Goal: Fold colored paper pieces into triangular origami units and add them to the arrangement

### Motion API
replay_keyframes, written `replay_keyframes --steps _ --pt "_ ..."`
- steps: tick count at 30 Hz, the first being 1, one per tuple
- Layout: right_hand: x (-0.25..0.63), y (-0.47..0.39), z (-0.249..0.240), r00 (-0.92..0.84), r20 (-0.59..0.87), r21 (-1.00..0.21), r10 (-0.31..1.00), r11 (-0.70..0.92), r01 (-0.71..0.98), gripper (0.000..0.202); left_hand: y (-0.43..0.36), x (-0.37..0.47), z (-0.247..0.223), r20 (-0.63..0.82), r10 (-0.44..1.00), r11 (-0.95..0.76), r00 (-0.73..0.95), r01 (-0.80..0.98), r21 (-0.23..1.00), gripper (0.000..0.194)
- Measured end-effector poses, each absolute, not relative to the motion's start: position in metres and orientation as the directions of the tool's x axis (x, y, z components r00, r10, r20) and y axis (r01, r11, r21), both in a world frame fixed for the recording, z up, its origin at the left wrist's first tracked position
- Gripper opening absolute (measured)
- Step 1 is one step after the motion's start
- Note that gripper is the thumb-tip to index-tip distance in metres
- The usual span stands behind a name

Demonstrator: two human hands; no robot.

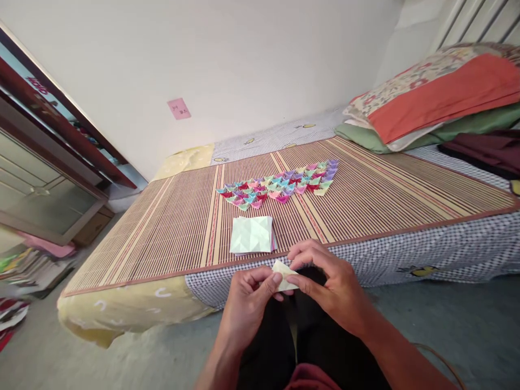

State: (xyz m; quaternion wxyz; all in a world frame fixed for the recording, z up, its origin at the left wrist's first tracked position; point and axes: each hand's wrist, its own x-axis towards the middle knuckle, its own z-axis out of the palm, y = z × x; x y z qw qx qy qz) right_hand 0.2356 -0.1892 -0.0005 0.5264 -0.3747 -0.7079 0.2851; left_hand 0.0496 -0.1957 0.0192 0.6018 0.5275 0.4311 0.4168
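Observation:
A small pale cream piece of folded paper [283, 276] is held in front of me, above my lap. My left hand [252, 290] pinches its left side between thumb and fingers. My right hand [325, 279] has its thumb on the paper's right corner, with the index finger raised near the upper edge. Just beyond my hands lies a stack of creased paper sheets [252, 234], pale green on top. Farther back, several rows of small folded paper boats [280, 184] in many colours stand close together on the striped mat.
The striped mat [170, 222] covers a bed against a white wall [260, 65]. Pillows and bedding [439, 97] are piled at the right. A pink note [179, 108] is stuck to the wall. At the left stand a glass-doored cabinet [40, 189] and piled papers [36, 265].

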Motion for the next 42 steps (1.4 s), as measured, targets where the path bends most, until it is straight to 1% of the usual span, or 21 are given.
replay_keyframes --steps 3,9,18,23,25,27,29,32,36,42 --pt "0.236 -0.190 0.000 -0.175 0.568 -0.761 0.804 0.594 0.260 0.008 -0.197 0.050 0.020 -0.045 0.951 0.053 0.306 -0.017 0.998 0.036" --pt "0.236 -0.192 0.001 -0.176 0.568 -0.764 0.804 0.594 0.253 0.010 -0.201 0.051 0.020 0.005 0.945 -0.024 0.326 0.053 0.998 0.034" --pt "0.234 -0.194 0.003 -0.168 0.641 -0.700 0.749 0.660 0.274 0.014 -0.198 0.055 0.020 -0.055 0.943 0.040 0.328 0.053 0.998 0.034" --pt "0.234 -0.195 0.002 -0.151 0.602 -0.739 0.784 0.619 0.267 0.014 -0.199 0.055 0.021 -0.019 0.949 -0.028 0.313 0.146 0.989 0.031" --pt "0.234 -0.194 0.003 -0.141 0.588 -0.754 0.796 0.603 0.260 0.011 -0.200 0.055 0.021 -0.003 0.949 -0.054 0.315 0.172 0.984 0.031" --pt "0.236 -0.194 0.005 -0.152 0.560 -0.778 0.814 0.580 0.242 0.006 -0.201 0.054 0.022 0.012 0.943 -0.074 0.331 0.176 0.982 0.034" --pt "0.239 -0.194 0.006 -0.191 0.513 -0.812 0.837 0.545 0.210 0.007 -0.202 0.054 0.024 0.020 0.934 -0.083 0.356 0.163 0.983 0.035" --pt "0.244 -0.194 0.006 -0.255 0.435 -0.870 0.863 0.476 0.127 0.004 -0.202 0.054 0.026 -0.001 0.922 -0.054 0.388 0.129 0.990 0.036" --pt "0.248 -0.194 0.004 -0.271 0.381 -0.913 0.884 0.406 0.039 0.010 -0.200 0.054 0.029 -0.013 0.913 -0.023 0.407 0.085 0.996 0.037" --pt "0.248 -0.192 0.004 -0.263 0.379 -0.915 0.887 0.401 0.034 0.017 -0.201 0.054 0.033 -0.004 0.903 -0.052 0.431 0.119 0.991 0.038"
